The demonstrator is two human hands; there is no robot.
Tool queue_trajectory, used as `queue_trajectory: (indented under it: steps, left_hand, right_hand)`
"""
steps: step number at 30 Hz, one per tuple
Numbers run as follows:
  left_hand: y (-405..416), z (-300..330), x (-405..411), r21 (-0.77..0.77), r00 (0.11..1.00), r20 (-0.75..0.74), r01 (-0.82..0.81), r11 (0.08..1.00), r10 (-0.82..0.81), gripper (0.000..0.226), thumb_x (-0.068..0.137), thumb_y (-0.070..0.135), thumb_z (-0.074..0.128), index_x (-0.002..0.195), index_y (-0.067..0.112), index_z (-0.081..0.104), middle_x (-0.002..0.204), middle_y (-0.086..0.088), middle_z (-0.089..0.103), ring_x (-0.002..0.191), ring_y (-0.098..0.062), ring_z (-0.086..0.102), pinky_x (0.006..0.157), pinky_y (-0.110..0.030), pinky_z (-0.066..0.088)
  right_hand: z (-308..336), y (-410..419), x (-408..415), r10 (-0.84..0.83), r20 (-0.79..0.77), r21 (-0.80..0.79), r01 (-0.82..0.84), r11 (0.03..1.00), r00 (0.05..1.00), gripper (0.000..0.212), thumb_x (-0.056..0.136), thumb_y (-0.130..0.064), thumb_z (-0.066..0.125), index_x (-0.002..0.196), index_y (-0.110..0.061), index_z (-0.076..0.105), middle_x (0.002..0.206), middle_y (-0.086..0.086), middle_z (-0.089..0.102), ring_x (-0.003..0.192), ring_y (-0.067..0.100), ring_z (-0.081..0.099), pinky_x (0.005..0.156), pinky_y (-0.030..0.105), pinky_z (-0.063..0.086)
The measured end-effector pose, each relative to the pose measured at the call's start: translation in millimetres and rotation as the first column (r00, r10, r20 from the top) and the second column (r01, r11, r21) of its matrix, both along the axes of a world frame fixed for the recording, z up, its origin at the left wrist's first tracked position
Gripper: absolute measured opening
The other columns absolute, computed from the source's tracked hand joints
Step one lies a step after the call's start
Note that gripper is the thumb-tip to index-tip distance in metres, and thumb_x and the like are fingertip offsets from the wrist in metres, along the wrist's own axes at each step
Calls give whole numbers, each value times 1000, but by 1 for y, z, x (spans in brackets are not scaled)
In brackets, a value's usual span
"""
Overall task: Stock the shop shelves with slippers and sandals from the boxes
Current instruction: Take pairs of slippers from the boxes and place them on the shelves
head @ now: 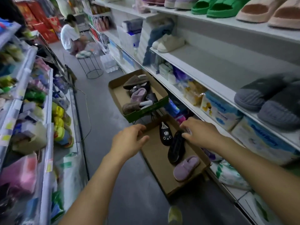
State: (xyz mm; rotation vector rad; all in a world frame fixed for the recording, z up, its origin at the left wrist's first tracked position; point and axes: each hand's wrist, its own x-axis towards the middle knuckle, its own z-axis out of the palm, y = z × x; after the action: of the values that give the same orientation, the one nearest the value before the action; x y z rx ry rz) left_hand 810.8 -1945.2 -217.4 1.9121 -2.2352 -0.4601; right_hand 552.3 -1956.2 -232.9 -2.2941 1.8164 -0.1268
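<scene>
Down by the floor, at the foot of the right-hand shelving, lies the near box (164, 164), a shallow cardboard tray with three slippers left in it: a purple slipper (186, 168) closest, a dark slipper (176, 147) in the middle, and a black cat-face slipper (165, 135) at the far end. Both arms reach down over it. My left hand (129, 140) hovers at the box's left rim, fingers loosely curled and gripping nothing, probably ready to steady the tray. My right hand (199, 133) has its fingertips at the toe of the dark slipper; whether they already pinch it or only touch it I cannot tell. Judging by this, the dark slipper is the next to go up.

Beyond sits the far box (118, 95), green along its front wall, raised on a stand and holding a jumble of brown, purple and black slippers, so plenty of stock remains. The writing on its green side is too blurred to read.

On the shelving itself, grey slippers (266, 101) stand as a pair, toes outward, as do the cream slippers (168, 43) further along, with bare shelf (219, 62) between them, likely the place for new pairs. Green sandals (215, 7) line the top. Packages below carry blue lettering, unreadable. Far down the aisle a person (69, 35) crouches.
</scene>
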Motion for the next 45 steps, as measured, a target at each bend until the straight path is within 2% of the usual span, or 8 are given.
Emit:
queue_trajectory:
  steps: [10,16,25,29,33,35,40,45]
  left_hand:
    - [-184,-25,45,136,995,-80,71,988,-60,39,89,51,57,125,35,54,107,15,65,90,-6,62,76,-33,56]
    - [-306,-60,72,249,967,-115,251,935,-229,36,90,44,57,121,28,57,104,7,64,92,-11,61,82,-37,54]
    - [-467,-108,107,393,894,-108,441,807,-435,31,92,37,56,121,27,59,105,8,66,90,-11,61,84,-37,54]
    - [-512,-138,107,511,896,-165,435,742,-412,33,92,41,55,123,30,56,107,7,62,92,-13,61,83,-36,54]
    - [-550,-178,88,586,905,-271,425,690,-327,33,95,37,53,126,27,56,109,7,62,89,-2,59,67,-15,44]
    - [-569,-202,73,616,914,-302,404,676,-271,30,95,35,53,123,24,57,112,3,63,92,-3,60,68,-15,44]
    - [-615,-268,24,618,945,-287,308,724,-156,38,93,17,57,129,5,52,128,-17,57,118,-32,55,96,-35,45]
    - [-654,-329,-7,486,979,-159,190,853,-127,48,91,10,53,136,3,40,138,-21,46,126,-37,46,105,-43,39]
  right_hand:
    - [-28,-169,35,-40,-7,148,41,988,999,26,90,-45,50,114,-34,52,115,-7,50,96,17,56,68,31,39]
    - [-69,-246,59,-189,17,267,178,947,982,35,89,-45,53,121,-33,53,120,-4,53,107,18,56,86,35,47]
    - [-137,-326,123,-448,82,482,359,799,890,26,92,-35,53,116,-27,57,121,-1,56,105,18,57,87,36,49]
    - [-156,-347,134,-510,90,522,396,755,855,29,93,-36,51,121,-28,54,127,-3,52,109,15,53,80,27,42]
    - [-177,-371,128,-551,90,539,424,728,830,33,95,-33,50,127,-26,53,129,-2,53,108,15,55,83,28,45]
    - [-191,-386,122,-557,99,545,423,724,825,32,96,-31,49,126,-25,54,126,-1,55,104,15,56,82,28,46]
    - [-239,-419,103,-542,70,539,425,727,838,25,96,-27,47,117,-20,58,115,1,58,96,18,56,74,31,47]
    - [-291,-416,79,-626,-8,509,542,669,780,21,93,-26,49,110,-17,60,113,6,57,98,23,56,78,34,49]
